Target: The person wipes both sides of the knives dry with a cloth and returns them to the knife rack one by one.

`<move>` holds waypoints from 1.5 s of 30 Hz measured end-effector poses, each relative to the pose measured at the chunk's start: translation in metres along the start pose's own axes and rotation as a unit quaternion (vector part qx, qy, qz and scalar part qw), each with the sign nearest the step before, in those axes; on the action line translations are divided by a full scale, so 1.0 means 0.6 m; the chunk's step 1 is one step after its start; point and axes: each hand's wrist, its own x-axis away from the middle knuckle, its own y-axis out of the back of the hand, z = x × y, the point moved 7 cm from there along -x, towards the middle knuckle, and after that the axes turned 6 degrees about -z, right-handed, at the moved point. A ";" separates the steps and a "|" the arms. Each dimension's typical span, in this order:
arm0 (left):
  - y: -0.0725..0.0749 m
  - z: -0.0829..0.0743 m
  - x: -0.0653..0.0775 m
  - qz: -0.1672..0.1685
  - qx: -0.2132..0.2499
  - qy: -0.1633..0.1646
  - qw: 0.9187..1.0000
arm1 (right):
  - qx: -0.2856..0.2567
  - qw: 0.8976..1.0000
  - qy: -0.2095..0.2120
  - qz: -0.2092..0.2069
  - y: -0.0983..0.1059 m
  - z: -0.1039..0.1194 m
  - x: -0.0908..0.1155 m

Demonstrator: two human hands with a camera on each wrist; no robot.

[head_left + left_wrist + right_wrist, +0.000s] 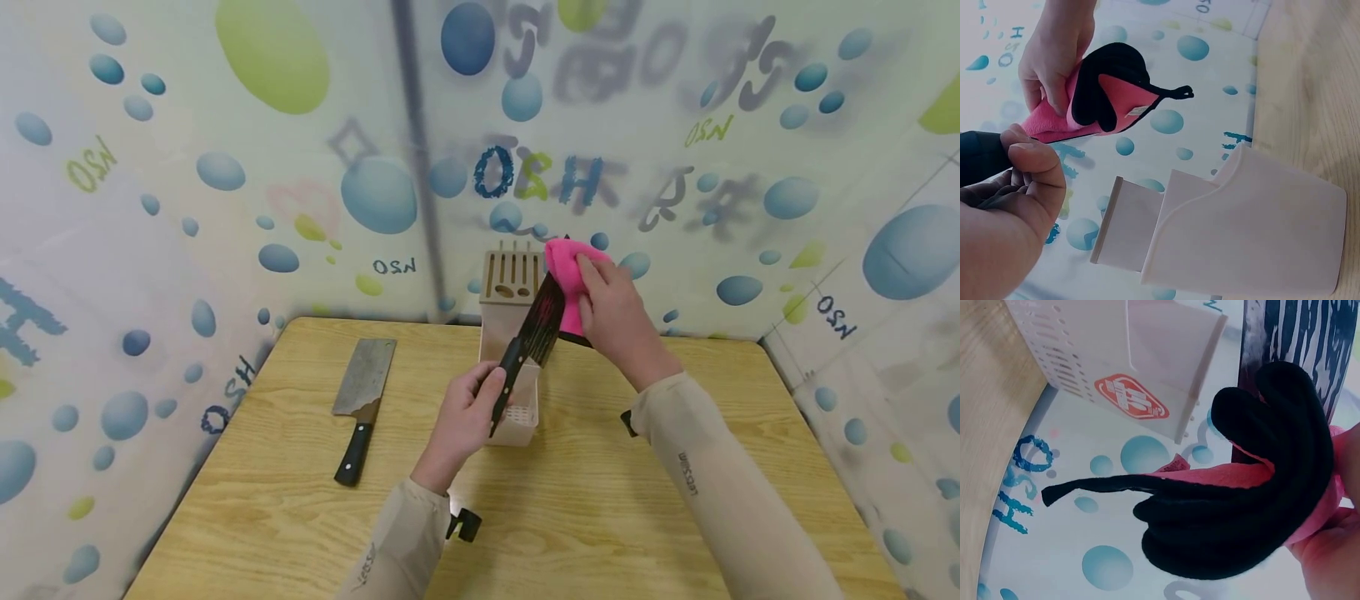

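My left hand (468, 408) grips the black riveted handle of a kitchen knife (542, 321), its broad dark, streaked blade slanting up and to the right. In my right hand (618, 312) is a pink and black cloth (572, 275), folded over the upper part of the blade. The right wrist view shows the cloth's black underside (1235, 525) bunched beside the streaked blade (1297, 337). Most of the blade tip is hidden by the cloth. Behind the knife stands a pale knife holder (513, 279) with slots in its top, partly covered by the left hand and blade.
A cleaver (365, 379) with a black handle lies on the wooden table (262, 500), left of the left hand. Close behind the table hangs a patterned wall covering (360, 275), with more of it on both sides.
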 end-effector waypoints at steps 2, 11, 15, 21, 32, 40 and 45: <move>0.001 0.001 -0.001 -0.001 0.002 0.001 1.000 | -0.001 1.000 0.005 0.002 -0.002 0.005 0.003; 0.005 -0.004 -0.001 -0.013 0.016 0.005 1.000 | -0.011 1.000 0.027 0.002 -0.006 0.025 0.020; 0.006 -0.006 -0.002 -0.018 0.022 0.002 1.000 | -0.013 0.999 0.038 0.004 -0.007 0.034 0.028; 0.010 -0.004 -0.003 -0.023 0.026 0.005 0.999 | -0.021 0.998 0.062 0.004 -0.010 0.049 0.039; 0.016 0.001 -0.006 -0.030 0.053 0.017 0.998 | -0.035 0.997 0.073 0.011 -0.016 0.075 0.060; 0.020 -0.004 -0.005 -0.039 0.057 0.027 0.997 | -0.041 0.996 0.078 0.014 -0.019 0.090 0.070; 0.022 -0.008 -0.006 -0.045 0.057 0.027 0.997 | -0.043 0.996 0.082 0.009 -0.016 0.097 0.072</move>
